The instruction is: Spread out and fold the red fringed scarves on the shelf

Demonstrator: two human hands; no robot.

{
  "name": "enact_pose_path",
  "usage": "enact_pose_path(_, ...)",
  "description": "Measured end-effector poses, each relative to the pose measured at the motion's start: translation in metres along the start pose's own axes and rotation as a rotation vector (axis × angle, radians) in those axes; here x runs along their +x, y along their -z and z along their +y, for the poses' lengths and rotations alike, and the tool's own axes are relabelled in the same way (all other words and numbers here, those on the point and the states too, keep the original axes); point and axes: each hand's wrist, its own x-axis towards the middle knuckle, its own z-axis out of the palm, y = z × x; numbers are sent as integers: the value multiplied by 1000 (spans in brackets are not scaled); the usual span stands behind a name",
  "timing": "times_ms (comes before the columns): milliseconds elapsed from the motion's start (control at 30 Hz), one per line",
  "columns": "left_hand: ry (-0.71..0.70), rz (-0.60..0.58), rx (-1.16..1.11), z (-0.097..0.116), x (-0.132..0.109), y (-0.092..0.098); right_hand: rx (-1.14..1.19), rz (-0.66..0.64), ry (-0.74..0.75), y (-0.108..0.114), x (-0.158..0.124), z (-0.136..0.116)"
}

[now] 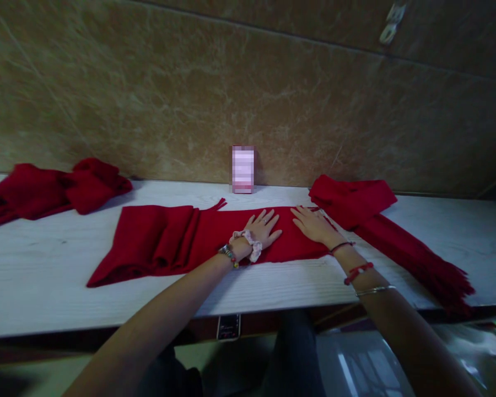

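A red scarf (225,237) lies lengthwise on the white wood-grain table, flat on its right half and bunched into folds on its left. My left hand (263,229) rests on the flat part with its fingers spread. To the right, my right hand (312,223) lies open near the scarf's end, fingertips close to its upper edge. Some fringe sticks out behind the middle of the cloth. Part of the scarf's right end is hidden by my right hand and wrist.
Another red scarf (347,201), looped with a fringed tail, lies at the right. Crumpled red cloth (58,190) is at the far left. A small box-like object (243,170), blurred out, stands against the tiled wall (169,94). Below the table (45,298) edge sits a phone (228,326).
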Motion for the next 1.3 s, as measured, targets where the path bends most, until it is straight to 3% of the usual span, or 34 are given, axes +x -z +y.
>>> enact_pose_path(100, -16, 10, -20, 1, -3, 4, -36, -9, -58, -3, -6, 21)
enact_pose_path(200, -15, 42, -43, 3, -7, 5, -66, 51, -53, 3, -3, 27)
enact_pose_path(367, -8, 58, -64, 7, -15, 5, 16, 186, 27, 10, 14, -4)
enact_pose_path(467, 17, 24, -75, 7, -19, 4, 31, 148, 52, 2, 17, -22)
enact_pose_path(600, -25, -11, -66, 1, -21, 5, 16, 94, 3, -11, 9, -27)
enact_pose_path(800, -113, -47, -21, -36, -28, 10, 18, 79, -55, -5, 13, -52)
enact_pose_path(967, -41, -94, -6, -61, -39, 23, 62, 71, -58, 1, 34, -81)
enact_pose_path(1067, -18, -115, -11, -63, -42, 26, 75, 70, -37, 1, 40, -84)
enact_pose_path(1300, -57, -24, -32, -50, -41, 12, 68, 82, -1, 2, 35, -63)
